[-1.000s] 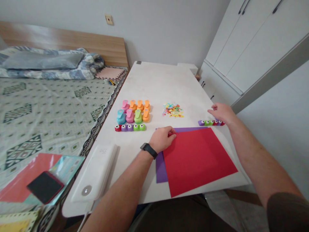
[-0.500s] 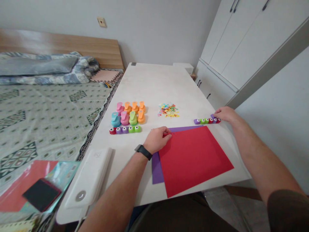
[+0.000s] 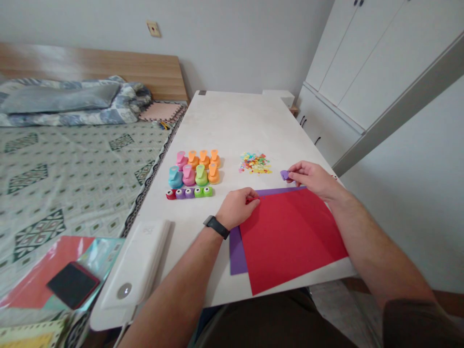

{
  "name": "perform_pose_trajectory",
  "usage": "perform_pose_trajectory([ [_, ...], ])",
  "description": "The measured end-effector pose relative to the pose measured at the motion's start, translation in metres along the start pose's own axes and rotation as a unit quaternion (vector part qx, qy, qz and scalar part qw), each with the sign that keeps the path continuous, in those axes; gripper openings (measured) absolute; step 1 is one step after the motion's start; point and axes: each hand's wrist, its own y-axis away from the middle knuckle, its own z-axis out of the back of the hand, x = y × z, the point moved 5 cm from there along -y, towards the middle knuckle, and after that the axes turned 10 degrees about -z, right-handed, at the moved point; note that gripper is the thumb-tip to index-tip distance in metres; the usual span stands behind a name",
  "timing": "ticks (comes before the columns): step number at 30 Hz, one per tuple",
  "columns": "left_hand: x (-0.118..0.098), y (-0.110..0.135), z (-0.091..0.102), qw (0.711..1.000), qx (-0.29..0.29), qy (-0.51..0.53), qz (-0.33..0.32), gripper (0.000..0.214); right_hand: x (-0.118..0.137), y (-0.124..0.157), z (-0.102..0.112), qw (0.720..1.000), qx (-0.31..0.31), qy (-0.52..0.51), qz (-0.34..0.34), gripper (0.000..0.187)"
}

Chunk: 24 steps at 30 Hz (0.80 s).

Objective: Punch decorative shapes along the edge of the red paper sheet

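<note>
My left hand [image 3: 237,208] pinches the top left corner of a red paper sheet [image 3: 290,237], which lies on a purple sheet [image 3: 237,251] near the front of the white table [image 3: 235,121]. My right hand [image 3: 313,179] holds a small purple punch [image 3: 284,174] just above the sheets' far edge. It hides the row of small punches that lay to the right. A heap of coloured paper cut-outs [image 3: 255,163] lies just beyond, between my hands.
Larger pastel punches [image 3: 195,168] stand in two rows left of centre, with a row of small round punches [image 3: 189,193] in front. A white box [image 3: 136,266] lies at the near left corner. The bed [image 3: 65,164] runs along the left; white wardrobes [image 3: 348,63] stand right.
My right hand has come left from the far end of the row of small punches and now holds a purple one. My left hand has stayed on the red sheet's corner.
</note>
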Motion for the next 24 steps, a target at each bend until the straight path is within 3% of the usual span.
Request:
perform_pose_trajectory([
  [4,-0.001,0.0,0.001,1.0,-0.003,0.011,0.001,0.022,-0.009,-0.002,-0.031,0.998,0.047,-0.037,-0.002,0.033],
  [10,-0.008,-0.001,0.004,1.0,-0.005,0.013,0.0,0.021,-0.012,0.004,-0.05,0.996,0.077,-0.02,0.034,0.042],
  [15,-0.012,-0.001,0.005,1.0,-0.009,0.01,-0.002,0.02,-0.014,0.008,-0.054,0.995,0.092,-0.039,-0.001,0.04],
  [24,-0.016,-0.001,0.006,1.0,-0.01,0.021,-0.004,0.02,-0.024,0.004,-0.05,0.994,0.101,-0.038,0.001,0.043],
])
